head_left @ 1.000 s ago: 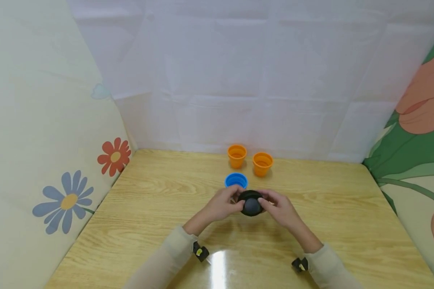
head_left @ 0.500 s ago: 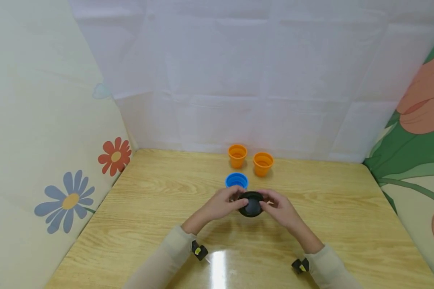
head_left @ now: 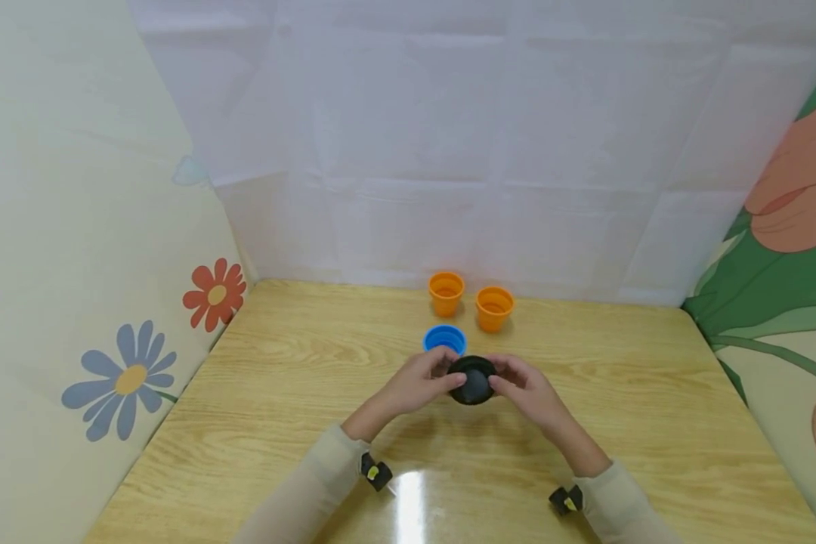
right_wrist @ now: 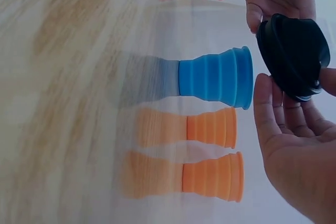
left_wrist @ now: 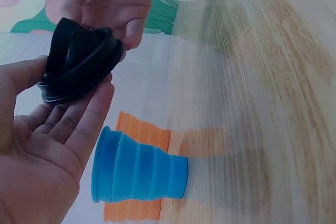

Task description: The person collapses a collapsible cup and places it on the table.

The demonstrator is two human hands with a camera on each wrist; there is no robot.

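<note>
Here, looking down from the head camera, we see two bare hands meeting over a light wood-grain table. Between them, raised clear of the tabletop, is a round black lid-like piece with a wide rim and a raised middle. The left hand pinches it from the left, its thumb on the upper face and its fingers underneath; the right hand grasps the opposite side in the same way. Just beyond the piece, a blue cup stands upright with its mouth upward, its near side partly hidden by the left fingers; the wrist views show ribbed, tapering walls. Farther back we find two smaller-looking orange cups, also upright and ribbed: the left orange cup sits a little deeper, near a creased white sheet, and the right orange cup stands near it, slightly closer to us. On the cloth to the left are a blue flower and a red flower; on the right are large pink blooms with green leaves. Both arms wear pale sleeves.
</note>
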